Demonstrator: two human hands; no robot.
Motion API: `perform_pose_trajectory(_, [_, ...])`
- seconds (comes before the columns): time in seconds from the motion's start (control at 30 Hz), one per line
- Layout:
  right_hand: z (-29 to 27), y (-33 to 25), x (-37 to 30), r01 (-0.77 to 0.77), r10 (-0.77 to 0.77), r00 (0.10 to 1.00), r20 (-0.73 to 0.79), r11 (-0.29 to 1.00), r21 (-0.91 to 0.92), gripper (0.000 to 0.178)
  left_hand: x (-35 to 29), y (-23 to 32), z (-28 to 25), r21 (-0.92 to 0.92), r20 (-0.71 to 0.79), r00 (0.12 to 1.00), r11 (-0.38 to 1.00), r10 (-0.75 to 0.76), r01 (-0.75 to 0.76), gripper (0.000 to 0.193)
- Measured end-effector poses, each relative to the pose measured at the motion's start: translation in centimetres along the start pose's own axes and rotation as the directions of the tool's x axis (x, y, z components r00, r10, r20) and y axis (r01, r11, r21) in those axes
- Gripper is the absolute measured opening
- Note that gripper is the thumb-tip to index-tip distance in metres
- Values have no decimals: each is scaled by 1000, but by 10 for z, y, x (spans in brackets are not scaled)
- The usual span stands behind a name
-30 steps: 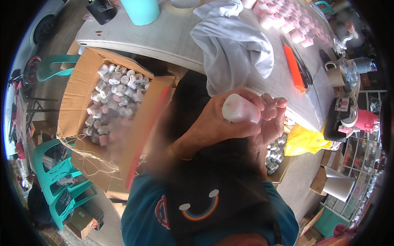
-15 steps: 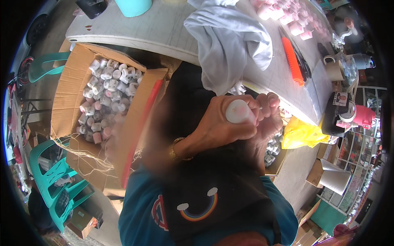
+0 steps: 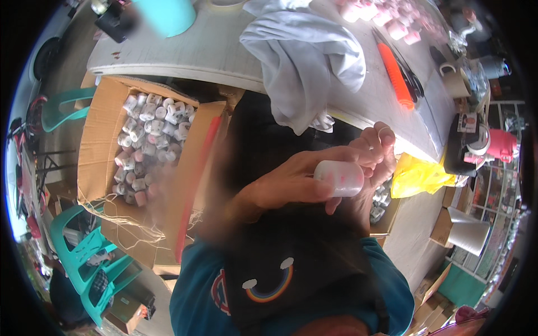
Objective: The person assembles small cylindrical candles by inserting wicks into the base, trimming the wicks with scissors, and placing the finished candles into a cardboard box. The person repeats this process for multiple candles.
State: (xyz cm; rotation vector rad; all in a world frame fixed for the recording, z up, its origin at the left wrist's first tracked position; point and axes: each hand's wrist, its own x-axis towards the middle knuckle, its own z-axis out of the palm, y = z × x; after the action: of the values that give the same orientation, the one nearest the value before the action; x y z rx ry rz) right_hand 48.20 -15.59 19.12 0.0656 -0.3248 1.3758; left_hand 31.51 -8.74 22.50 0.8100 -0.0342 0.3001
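Observation:
My left hand [image 3: 288, 176] grips a short white cylinder with pink marks [image 3: 344, 179], candle-like in look, its side turned toward me over my dark apron. Just beyond it my right hand [image 3: 380, 150] is raised with its fingers curled in, close against the cylinder's far side. Whatever those fingers hold, if anything, is hidden. A pale grey cloth [image 3: 305, 61] hangs over the table edge in front of my hands. Left of me an open cardboard box [image 3: 103, 131] holds several similar small cylinders [image 3: 148, 129], whitish and pink.
On the white table [image 3: 224, 59] lie an orange tool [image 3: 396, 77], a dark-handled tool [image 3: 416, 89] and several pink-and-white cylinders [image 3: 384, 14]. A turquoise container [image 3: 165, 17] stands at the far left. A yellow bag [image 3: 417, 175] and another box [image 3: 386, 221] are right; green chairs [image 3: 81, 235] left.
The cylinder has turned from showing its round end to showing its side, staying in my left hand. My right hand has shifted slightly right and up.

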Motion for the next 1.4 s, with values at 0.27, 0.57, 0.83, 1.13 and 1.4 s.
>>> perform_pose_trajectory(0.27, [6,-5,2,-5,4,1000,-12,999,-51,18,3,-8,0,-225,40,994,968,-105,111,85])
perform_pose_trajectory(0.57, [20,-2,-10,-106,107,994,33,994,-40,16,-8,-4,4,-263,121,975,941,-189,215,86])
perform_pose_trajectory(0.83, [45,0,-5,-155,171,985,36,949,-275,30,-20,3,0,-85,107,956,956,-272,282,95])
perform_pose_trajectory(1.13, [78,2,-9,-165,309,939,148,785,-597,30,-45,29,20,99,27,965,962,-260,256,89])
perform_pose_trajectory(1.4, [73,-5,-8,-71,390,885,252,649,-757,16,-48,24,12,171,56,976,965,-209,197,84])
